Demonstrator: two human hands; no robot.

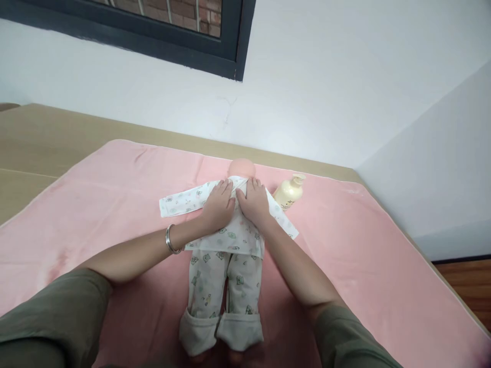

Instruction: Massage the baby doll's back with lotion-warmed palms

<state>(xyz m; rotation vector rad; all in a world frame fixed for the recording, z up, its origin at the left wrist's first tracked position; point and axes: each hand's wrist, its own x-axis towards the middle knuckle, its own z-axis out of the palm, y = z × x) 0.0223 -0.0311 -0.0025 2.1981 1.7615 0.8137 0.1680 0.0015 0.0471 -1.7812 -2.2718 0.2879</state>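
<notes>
1. Two bare hands lie flat, palms down, on a clothed doll [238, 244]: the left hand [218, 205], below a polished metal bangle [171, 239], covers one side of the chest, the right hand [254, 203] the other, fingers extended, neither seen gripping anything.
2. The doll lies directly beneath both palms, its long axis running away from the person, feet end near, head far; neither hand is clearly nearer, each touching its own side.
3. Closest in, the soft printed trousers [207, 281] end in broad, plain turned-up cuffs [241, 329], the legs side by side.
4. Beyond, a pale top [249, 240] of thin, matching fabric spreads wide, its left sleeve [182, 203] stretched straight out, its right sleeve [284, 221] angled back toward the person.
5. At the collar, a smooth, rounded, bare head [242, 167] shows; just beside the right sleeve is a glossy cream pump bottle [289, 192].
6. Beneath everything, a creased pink mat [345, 240] with rounded corners covers much of a wooden table [57, 128], backed by a matte white wall [326, 92] and a dark-framed window [226, 56].
</notes>
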